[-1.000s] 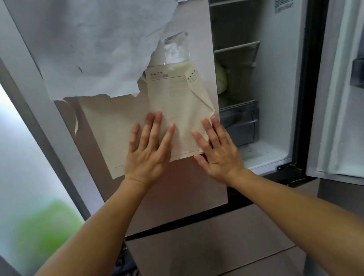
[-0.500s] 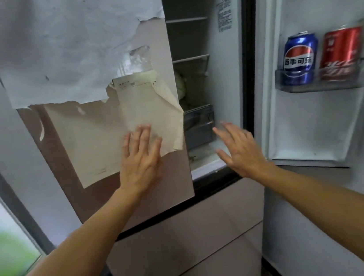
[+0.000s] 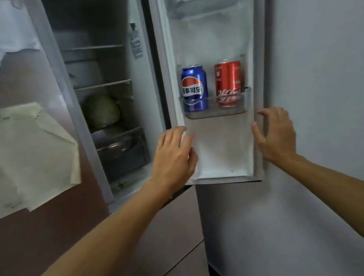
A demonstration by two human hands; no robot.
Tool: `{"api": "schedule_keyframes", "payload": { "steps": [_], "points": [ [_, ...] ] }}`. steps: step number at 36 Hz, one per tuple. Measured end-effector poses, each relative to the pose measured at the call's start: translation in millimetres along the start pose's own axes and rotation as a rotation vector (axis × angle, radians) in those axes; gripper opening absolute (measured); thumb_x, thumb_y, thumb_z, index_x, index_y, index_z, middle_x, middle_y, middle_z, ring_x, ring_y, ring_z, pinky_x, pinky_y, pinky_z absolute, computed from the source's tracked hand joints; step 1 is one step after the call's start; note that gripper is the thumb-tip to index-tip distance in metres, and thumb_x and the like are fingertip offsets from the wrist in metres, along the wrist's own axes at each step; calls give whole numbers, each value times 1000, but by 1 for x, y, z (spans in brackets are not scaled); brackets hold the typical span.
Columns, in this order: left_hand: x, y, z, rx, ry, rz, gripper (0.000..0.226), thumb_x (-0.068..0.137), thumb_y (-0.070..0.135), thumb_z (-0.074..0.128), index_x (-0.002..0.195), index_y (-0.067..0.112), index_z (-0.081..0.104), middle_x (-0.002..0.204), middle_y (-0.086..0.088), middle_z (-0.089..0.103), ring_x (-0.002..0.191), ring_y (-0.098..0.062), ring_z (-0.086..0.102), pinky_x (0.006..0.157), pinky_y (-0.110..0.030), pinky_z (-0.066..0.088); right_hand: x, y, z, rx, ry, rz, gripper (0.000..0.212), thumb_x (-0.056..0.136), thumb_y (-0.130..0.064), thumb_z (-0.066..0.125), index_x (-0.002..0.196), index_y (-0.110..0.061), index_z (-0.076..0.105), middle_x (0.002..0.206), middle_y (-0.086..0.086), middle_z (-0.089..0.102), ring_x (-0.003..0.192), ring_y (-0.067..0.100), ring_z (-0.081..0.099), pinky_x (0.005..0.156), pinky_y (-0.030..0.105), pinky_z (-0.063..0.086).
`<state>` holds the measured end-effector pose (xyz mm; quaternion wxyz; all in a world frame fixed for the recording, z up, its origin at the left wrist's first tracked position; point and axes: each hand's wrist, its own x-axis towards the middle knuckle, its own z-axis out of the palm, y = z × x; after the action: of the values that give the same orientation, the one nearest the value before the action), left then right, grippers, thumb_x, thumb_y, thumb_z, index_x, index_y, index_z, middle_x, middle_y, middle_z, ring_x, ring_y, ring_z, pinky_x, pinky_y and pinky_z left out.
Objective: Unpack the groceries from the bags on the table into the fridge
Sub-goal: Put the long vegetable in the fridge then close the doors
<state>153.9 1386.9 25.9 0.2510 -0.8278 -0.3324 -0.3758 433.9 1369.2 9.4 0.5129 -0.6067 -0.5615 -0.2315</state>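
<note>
The fridge's right door (image 3: 221,148) stands open, its inner side facing me. A blue cola can (image 3: 194,88) and a red cola can (image 3: 229,83) stand side by side in its clear door shelf (image 3: 216,110). My left hand (image 3: 174,155) rests with relaxed fingers on the door's left inner edge, below the shelf. My right hand (image 3: 275,134) curls its fingers round the door's right outer edge at the same height. Inside the fridge a pale green cabbage (image 3: 101,111) lies on a glass shelf above a drawer (image 3: 122,150).
The left fridge door (image 3: 37,226) is nearly shut, with torn white film and a cream paper sheet (image 3: 28,153) stuck to it. A grey wall (image 3: 329,72) runs close behind the open right door. Brown lower drawers (image 3: 167,244) sit below.
My view swung right from the left door to the open right door. My left hand left the paper and moved to the right door's inner edge; my right hand took its outer edge.
</note>
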Motion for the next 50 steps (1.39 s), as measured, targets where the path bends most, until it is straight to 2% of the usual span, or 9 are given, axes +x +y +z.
{"api": "schedule_keyframes", "payload": {
  "steps": [9, 14, 22, 27, 33, 38, 41, 44, 50],
  "points": [
    [110, 74, 51, -11, 169, -45, 49, 88, 25, 58, 134, 8, 52, 138, -17, 50, 132, -34, 42, 113, -50, 29, 35, 79, 15, 243, -98, 210, 44, 98, -37, 47, 133, -11, 49, 131, 9, 53, 110, 25, 57, 93, 37, 45],
    [129, 89, 58, -31, 236, -100, 35, 90, 30, 55, 118, 10, 60, 108, -9, 63, 100, -24, 55, 98, -41, 37, 43, 87, 36, 331, -224, 308, 55, 102, -47, 39, 146, -15, 39, 139, 9, 55, 122, 26, 54, 102, 38, 43],
    [121, 81, 40, -65, 220, -133, 31, 96, 38, 44, 104, 12, 60, 97, -4, 60, 89, -19, 53, 88, -35, 39, 30, 77, 35, 491, -218, 402, 54, 102, -47, 37, 145, -14, 40, 132, 5, 58, 110, 11, 51, 90, 26, 37],
    [93, 53, 12, -52, 226, -159, 29, 97, 38, 42, 98, 13, 56, 93, -4, 59, 87, -15, 51, 87, -26, 33, 9, 57, 29, 603, -230, 366, 82, 84, -80, 38, 146, -26, 29, 134, -1, 52, 117, 19, 54, 95, 39, 49],
    [53, 20, -28, -80, 184, -235, 26, 98, 29, 43, 107, 9, 57, 106, -8, 59, 98, -17, 52, 86, -31, 43, -29, 5, 15, 644, -199, 269, 90, 80, -76, 50, 152, -35, 14, 157, -6, 28, 136, 4, 28, 111, 35, 31],
    [24, -7, -57, -58, 94, -308, 40, 99, 25, 51, 136, 10, 47, 137, -9, 49, 125, -21, 46, 98, -39, 47, -52, -40, 4, 584, -260, 182, 88, 84, -68, 53, 153, -35, 9, 160, -5, 22, 144, 13, 26, 115, 43, 32],
    [7, -20, -72, -46, 9, -381, 51, 99, 31, 51, 145, 15, 37, 151, -5, 36, 135, -22, 37, 104, -43, 43, -66, -66, 2, 500, -300, 103, 83, 89, -65, 51, 153, -34, 9, 157, -2, 29, 140, 18, 35, 110, 48, 39],
    [-7, -30, -86, -17, -54, -418, 54, 98, 33, 51, 147, 20, 33, 156, -4, 27, 138, -24, 35, 104, -44, 41, -78, -90, 4, 437, -322, 24, 80, 92, -57, 53, 154, -28, 12, 153, 0, 33, 136, 17, 39, 106, 42, 42],
    [-30, -51, -108, 34, -81, -388, 48, 99, 32, 50, 142, 13, 41, 139, -7, 45, 120, -24, 51, 93, -38, 50, -83, -136, 19, 348, -337, -151, 75, 92, -51, 58, 152, -22, 23, 141, 2, 42, 119, 14, 48, 80, 24, 44]
  ]
}}
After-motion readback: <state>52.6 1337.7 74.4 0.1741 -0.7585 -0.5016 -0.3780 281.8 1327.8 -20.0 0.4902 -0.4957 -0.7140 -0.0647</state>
